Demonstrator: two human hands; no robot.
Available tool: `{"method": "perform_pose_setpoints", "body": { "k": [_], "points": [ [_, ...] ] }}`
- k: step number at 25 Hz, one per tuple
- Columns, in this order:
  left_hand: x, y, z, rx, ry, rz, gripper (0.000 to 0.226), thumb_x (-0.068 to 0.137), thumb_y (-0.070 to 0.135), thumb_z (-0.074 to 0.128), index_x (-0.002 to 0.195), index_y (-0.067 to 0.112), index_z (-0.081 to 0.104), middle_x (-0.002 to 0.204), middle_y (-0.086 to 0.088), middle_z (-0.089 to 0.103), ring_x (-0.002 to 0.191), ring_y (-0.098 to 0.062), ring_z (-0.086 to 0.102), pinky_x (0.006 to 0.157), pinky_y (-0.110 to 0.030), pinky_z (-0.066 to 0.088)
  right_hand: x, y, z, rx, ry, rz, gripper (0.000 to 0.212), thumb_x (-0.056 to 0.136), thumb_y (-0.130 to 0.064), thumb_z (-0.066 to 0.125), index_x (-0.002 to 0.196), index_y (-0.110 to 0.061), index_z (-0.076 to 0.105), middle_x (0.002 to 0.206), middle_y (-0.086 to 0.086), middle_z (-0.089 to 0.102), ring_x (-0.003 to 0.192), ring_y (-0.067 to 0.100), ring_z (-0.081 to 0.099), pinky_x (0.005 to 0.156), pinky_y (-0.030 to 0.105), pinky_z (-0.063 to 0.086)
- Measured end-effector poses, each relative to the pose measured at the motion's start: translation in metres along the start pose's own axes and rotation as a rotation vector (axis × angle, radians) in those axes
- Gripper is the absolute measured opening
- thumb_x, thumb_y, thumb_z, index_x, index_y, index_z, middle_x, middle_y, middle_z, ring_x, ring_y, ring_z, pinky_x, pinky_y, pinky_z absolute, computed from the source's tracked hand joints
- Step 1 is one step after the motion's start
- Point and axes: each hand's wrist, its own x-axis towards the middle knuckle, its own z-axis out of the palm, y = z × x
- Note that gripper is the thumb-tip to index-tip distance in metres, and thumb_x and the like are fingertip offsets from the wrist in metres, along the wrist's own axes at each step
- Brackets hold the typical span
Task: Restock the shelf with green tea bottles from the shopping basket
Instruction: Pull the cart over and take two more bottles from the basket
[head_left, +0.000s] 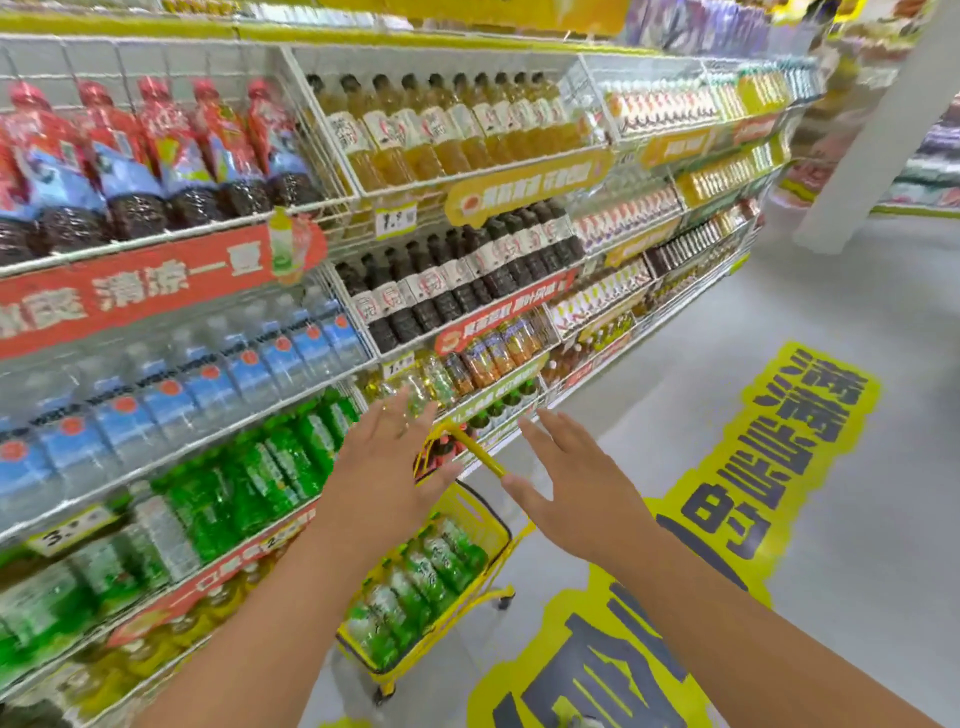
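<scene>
Head view, the only one there is: a yellow shopping basket (470, 525) on wheels is parked on the floor right against the drinks shelf (218, 441), and it's loaded with green tea bottles (415, 587) laid on their sides, long axes running roughly along the basket's length, caps pointed away from the shelf's lower end.

Both hands are held out above the basket with nothing gripped. The left hand (387, 467) is seen with fingers straight and slightly spread, just over the basket's raised handle (480, 457). The right hand (571, 488) is also flat, fingers loosely together, on the aisle side of the handle.

From the fingers, the bottles lie below and back toward the body. The left hand looks slightly nearer, and the matching green bottles on the shelf (291, 462) are on its side too, so a left-hand pick seems likely.
</scene>
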Motion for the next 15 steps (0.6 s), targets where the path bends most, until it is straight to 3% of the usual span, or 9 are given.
{"method": "perform_pose_setpoints", "body": {
  "k": [5,11,15],
  "points": [
    [0.050,-0.004,0.035,0.031,-0.005,-0.196,0.079,0.094,0.073,0.033,0.161,0.038,0.009,0.170,0.003,-0.004,0.157,-0.023,-0.001,0.127,-0.044,0.010,0.095,0.044,0.022,0.000,-0.101,-0.160,0.076,0.099,-0.068,0.032,0.163,-0.036,0.008,0.171,-0.009,-0.002,0.157,0.013,-0.005,0.127,0.037,0.011],
    [0.089,0.014,0.083,0.016,0.042,-0.510,0.078,0.095,0.070,0.038,0.161,0.036,0.014,0.170,0.001,0.002,0.157,-0.024,0.003,0.125,-0.041,0.008,0.190,0.098,0.048,0.023,-0.268,-0.356,0.075,0.099,-0.067,0.034,0.163,-0.036,0.009,0.171,-0.011,-0.001,0.157,0.013,-0.004,0.126,0.039,0.017],
    [0.096,0.012,0.115,0.059,0.042,-0.674,0.079,0.093,0.072,0.034,0.159,0.027,0.031,0.168,-0.010,0.019,0.153,-0.033,0.020,0.124,-0.045,0.016,0.231,0.104,0.084,0.032,-0.356,-0.437,0.074,0.100,-0.065,0.037,0.163,-0.035,0.013,0.171,-0.010,-0.001,0.158,0.014,-0.004,0.126,0.043,0.021]
  ]
}}
